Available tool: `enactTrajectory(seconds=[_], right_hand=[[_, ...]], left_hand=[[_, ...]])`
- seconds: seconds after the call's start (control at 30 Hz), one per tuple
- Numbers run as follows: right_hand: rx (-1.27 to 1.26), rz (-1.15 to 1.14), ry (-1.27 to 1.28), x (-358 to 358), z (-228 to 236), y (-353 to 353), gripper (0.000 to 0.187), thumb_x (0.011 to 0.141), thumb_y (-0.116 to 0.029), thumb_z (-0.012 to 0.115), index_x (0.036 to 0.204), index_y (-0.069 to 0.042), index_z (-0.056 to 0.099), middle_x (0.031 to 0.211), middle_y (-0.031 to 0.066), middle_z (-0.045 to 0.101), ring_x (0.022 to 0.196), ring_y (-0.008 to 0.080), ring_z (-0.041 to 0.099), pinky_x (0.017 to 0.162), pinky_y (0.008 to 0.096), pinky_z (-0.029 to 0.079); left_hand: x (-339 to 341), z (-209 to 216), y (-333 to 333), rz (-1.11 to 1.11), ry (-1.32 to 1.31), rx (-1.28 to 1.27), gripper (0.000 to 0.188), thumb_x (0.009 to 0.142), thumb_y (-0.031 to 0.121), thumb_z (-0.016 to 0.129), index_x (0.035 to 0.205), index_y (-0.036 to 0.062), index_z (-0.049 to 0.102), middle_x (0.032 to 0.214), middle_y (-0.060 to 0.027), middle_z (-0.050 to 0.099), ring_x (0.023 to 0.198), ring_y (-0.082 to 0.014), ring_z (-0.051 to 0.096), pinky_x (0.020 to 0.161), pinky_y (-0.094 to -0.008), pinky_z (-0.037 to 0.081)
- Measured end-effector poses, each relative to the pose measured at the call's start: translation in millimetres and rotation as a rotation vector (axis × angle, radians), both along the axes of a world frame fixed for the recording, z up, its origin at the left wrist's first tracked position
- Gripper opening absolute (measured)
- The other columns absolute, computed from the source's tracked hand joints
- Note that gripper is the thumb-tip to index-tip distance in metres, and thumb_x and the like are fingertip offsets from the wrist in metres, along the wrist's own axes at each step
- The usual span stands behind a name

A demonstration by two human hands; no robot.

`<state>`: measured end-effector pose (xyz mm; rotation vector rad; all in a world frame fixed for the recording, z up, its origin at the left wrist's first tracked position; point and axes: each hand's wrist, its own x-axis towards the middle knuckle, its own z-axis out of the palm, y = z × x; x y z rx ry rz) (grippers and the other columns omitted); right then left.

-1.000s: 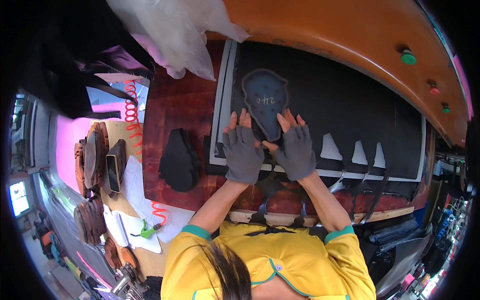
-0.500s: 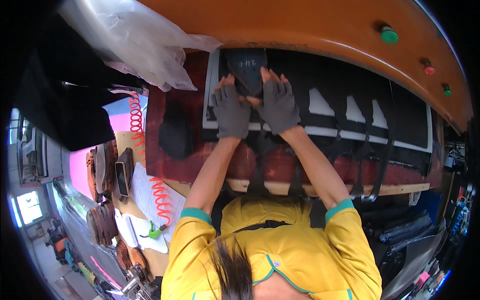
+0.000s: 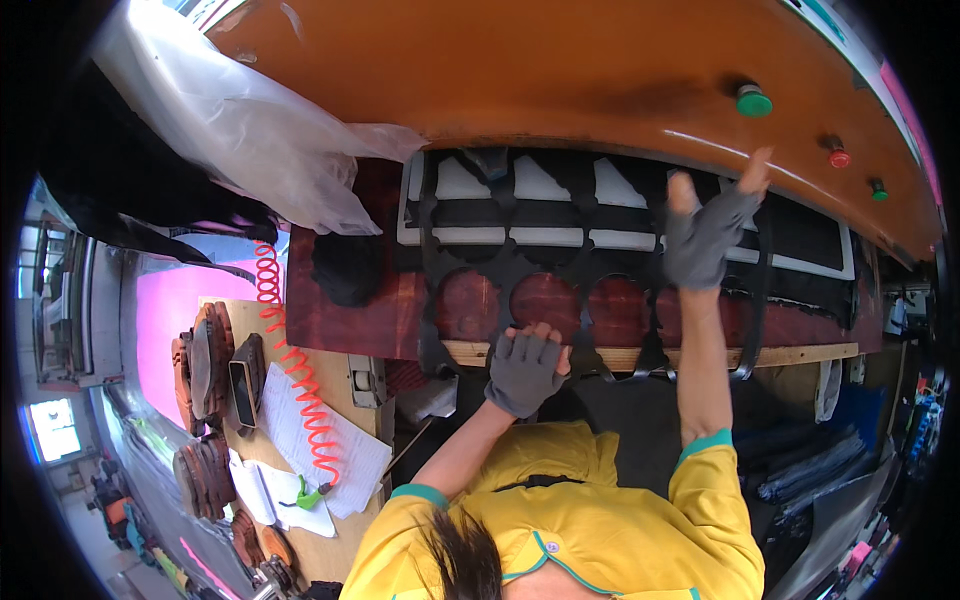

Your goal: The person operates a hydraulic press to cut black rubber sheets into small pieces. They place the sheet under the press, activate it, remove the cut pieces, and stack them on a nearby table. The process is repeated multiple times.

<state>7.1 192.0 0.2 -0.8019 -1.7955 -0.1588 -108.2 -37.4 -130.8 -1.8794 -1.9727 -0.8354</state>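
Observation:
My right hand [image 3: 712, 235], in a grey fingerless glove, is raised over the right part of the bench with thumb and fingers spread. It holds nothing and is just below the green button [image 3: 753, 100] on the orange machine head. My left hand [image 3: 527, 370], gloved alike, is closed by the bench's front edge; what is inside it, if anything, is hidden. Beside it a black sheet [image 3: 490, 270] with several cut-out holes drapes over that edge. A dark block-like piece [image 3: 488, 162] shows partly under the machine head. White backing [image 3: 540, 182] shows through the holes.
The orange machine head [image 3: 560, 70] spans the far side, with a red button [image 3: 838, 155] at right. Clear plastic [image 3: 240, 110] hangs at left above a dark round piece [image 3: 347, 270]. A coiled red hose [image 3: 300, 375], papers [image 3: 340, 440] and brown sole-shaped pieces [image 3: 208, 360] lie left.
My hands have left the dark block-like piece. The left came back to the bench's front edge and closed; the right moved right and up towards the green button. My view shifted slightly.

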Motion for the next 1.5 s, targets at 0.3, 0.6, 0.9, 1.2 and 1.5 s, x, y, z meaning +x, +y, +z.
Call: enactTrajectory(seconds=[0.3, 0.6, 0.9, 1.2, 1.5], right_hand=[[0.137, -0.097, 0.001, 6.3, 13.1, 39.8, 0.100, 0.086, -0.057, 0.063, 0.150, 0.006, 0.019, 0.150, 0.0362, 0.020, 0.143, 0.0466, 0.019, 0.115, 0.0583, 0.012], [-0.396, 0.404, -0.370, 43.4, -89.1, -112.3, 0.042, 0.084, -0.028, 0.071, 0.119, -0.008, 0.059, 0.113, 0.0141, 0.059, 0.102, 0.0350, 0.057, 0.091, 0.0464, 0.044], [-0.502, 0.243, -0.362, 25.1, -116.1, -126.5, 0.018, 0.089, -0.024, 0.067, 0.093, -0.008, 0.060, 0.081, 0.0104, 0.059, 0.067, 0.0307, 0.060, 0.060, 0.0425, 0.047], [-0.532, 0.199, -0.323, 26.5, -115.7, -134.9, 0.014, 0.088, -0.020, 0.067, 0.087, -0.008, 0.061, 0.072, 0.0093, 0.054, 0.064, 0.0298, 0.057, 0.060, 0.0422, 0.043], [-0.616, 0.216, -0.458, 33.8, -99.1, -154.5, 0.010, 0.087, -0.019, 0.067, 0.088, -0.010, 0.063, 0.068, 0.0086, 0.052, 0.065, 0.0290, 0.056, 0.060, 0.0418, 0.043]], left_hand=[[-5.0, -6.8, 10.7, -0.042, 0.050, 0.015, 0.018, 0.081, 0.026, 0.066, 0.088, 0.0100, 0.062, 0.085, -0.0059, 0.058, 0.080, -0.0250, 0.057, 0.081, -0.0413, 0.043], [-5.0, -4.5, 13.8, -0.029, 0.028, 0.037, 0.019, 0.077, 0.026, 0.065, 0.088, 0.0104, 0.063, 0.085, -0.0063, 0.059, 0.078, -0.0246, 0.057, 0.078, -0.0407, 0.044], [-2.8, 1.3, 14.9, -0.014, -0.104, -0.042, 0.015, 0.079, 0.023, 0.064, 0.083, 0.0090, 0.060, 0.086, -0.0096, 0.057, 0.083, -0.0277, 0.057, 0.082, -0.0420, 0.044], [8.3, 3.4, 2.2, 0.011, -0.222, -0.068, 0.017, 0.080, 0.023, 0.064, 0.089, 0.0088, 0.059, 0.093, -0.0122, 0.057, 0.094, -0.0308, 0.056, 0.094, -0.0452, 0.043], [-23.7, 45.1, -14.7, -0.018, -0.609, 0.119, 0.017, 0.081, 0.014, 0.071, 0.093, 0.0074, 0.061, 0.087, -0.0108, 0.060, 0.082, -0.0329, 0.056, 0.076, -0.0433, 0.045]])
